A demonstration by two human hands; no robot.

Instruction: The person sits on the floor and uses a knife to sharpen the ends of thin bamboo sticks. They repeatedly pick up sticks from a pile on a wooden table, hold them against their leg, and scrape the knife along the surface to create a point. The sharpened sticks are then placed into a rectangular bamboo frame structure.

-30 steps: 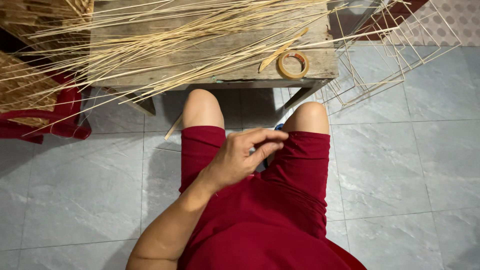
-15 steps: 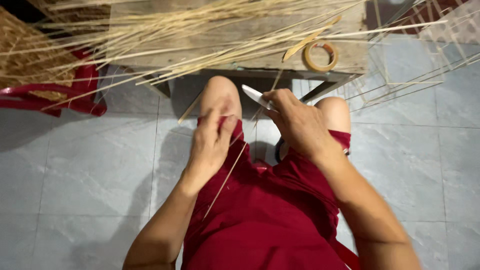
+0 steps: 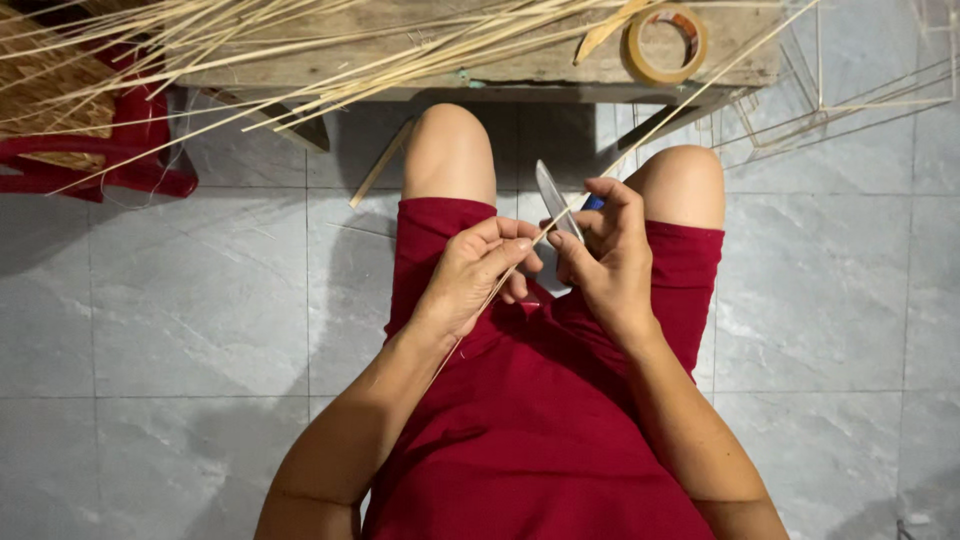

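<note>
I sit in red clothes with both hands over my lap. My left hand pinches a long thin bamboo stick that runs from my forearm up to the right past the table edge. My right hand grips a knife with a blue handle; its grey blade points up and rests against the stick between my two hands.
A low wooden table ahead carries a heap of thin bamboo sticks and a roll of brown tape. A red plastic chair with woven matting stands left. A stick frame leans at the right. Grey floor tiles lie all around.
My hands have come closer together over my lap. The knife blade now lies against the stick. One second ago only the left hand was in view.
</note>
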